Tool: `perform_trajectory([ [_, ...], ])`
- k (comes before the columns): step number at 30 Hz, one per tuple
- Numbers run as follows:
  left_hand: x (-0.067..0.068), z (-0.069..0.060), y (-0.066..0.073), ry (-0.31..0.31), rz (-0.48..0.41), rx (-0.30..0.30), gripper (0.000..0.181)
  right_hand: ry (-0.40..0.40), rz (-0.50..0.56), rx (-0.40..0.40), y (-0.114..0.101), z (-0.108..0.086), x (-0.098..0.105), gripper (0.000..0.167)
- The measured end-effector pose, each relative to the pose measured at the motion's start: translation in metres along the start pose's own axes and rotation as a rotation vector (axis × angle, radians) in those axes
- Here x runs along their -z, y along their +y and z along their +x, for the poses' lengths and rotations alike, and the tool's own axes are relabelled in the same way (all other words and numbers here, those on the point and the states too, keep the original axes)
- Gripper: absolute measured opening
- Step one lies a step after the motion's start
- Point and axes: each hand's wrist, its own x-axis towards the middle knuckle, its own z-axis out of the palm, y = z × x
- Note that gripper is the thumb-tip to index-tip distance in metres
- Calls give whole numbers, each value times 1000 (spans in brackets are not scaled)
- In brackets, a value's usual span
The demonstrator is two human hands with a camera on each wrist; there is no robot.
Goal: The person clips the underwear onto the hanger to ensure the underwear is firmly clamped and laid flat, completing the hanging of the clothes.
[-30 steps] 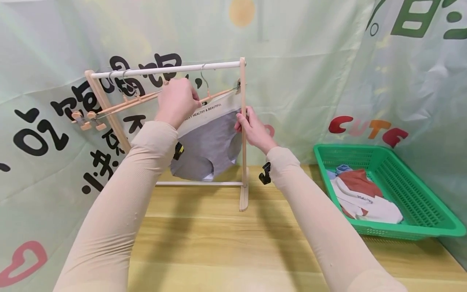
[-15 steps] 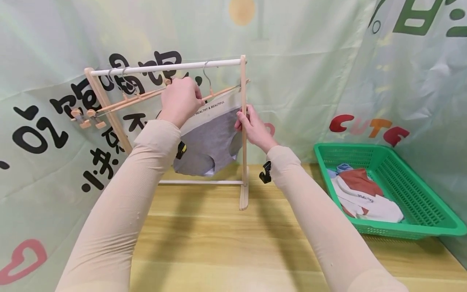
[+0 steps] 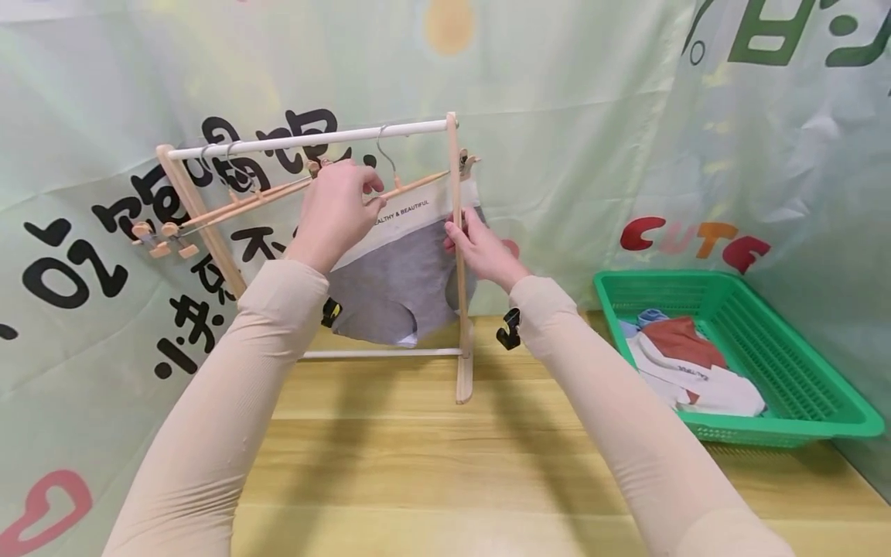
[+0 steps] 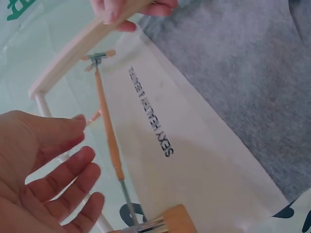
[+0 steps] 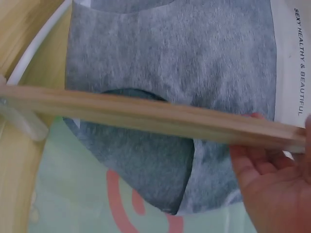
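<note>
"Left hand (image 3: 336,207)?"
"Fingers (image 4: 68,167) parted near the hanger (image 3: 418,182); right hand (image 3: 485,246) grips the rack post (image 3: 462,298)."
"Gray briefs (image 3: 379,286)?"
"Hanging left of centre (lettered waistband (image 3: 393,224))."
"Green basket (image 3: 793,356)?"
"Lower right, rust-and-white clothes (image 3: 685,344) inside."

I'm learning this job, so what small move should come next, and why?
Probably ease the left hand back: it looks open, holding nothing, while the hanger hooks over the white rail, with the grey underwear hanging below.

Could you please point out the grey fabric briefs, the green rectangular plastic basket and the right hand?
Grey fabric briefs (image 3: 390,282), head view: grey body.
Green rectangular plastic basket (image 3: 814,428), head view: near rim.
Right hand (image 3: 489,251), head view: middle of the hand.
</note>
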Motion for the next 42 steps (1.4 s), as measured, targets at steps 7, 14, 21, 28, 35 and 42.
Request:
perform_trajectory([
  [7,-12,-26,14,151,-81,-202,16,-141,-60,-107,4,-25,25,46],
  [14,-31,-52,29,113,-198,-267,19,-277,-165,-130,18,-49,57,42],
  [21,-68,-79,37,4,-323,-208,27,-333,-319,-217,35,-77,91,40],
  [28,-116,-111,42,-98,-377,-189,30,-358,-411,-331,49,-108,129,44],
  [35,-158,-142,42,-247,-417,-156,38,-347,-474,-392,70,-133,162,44],
  [42,-187,-165,44,-396,-457,-151,44,-452,-524,-530,92,-157,188,50],
])
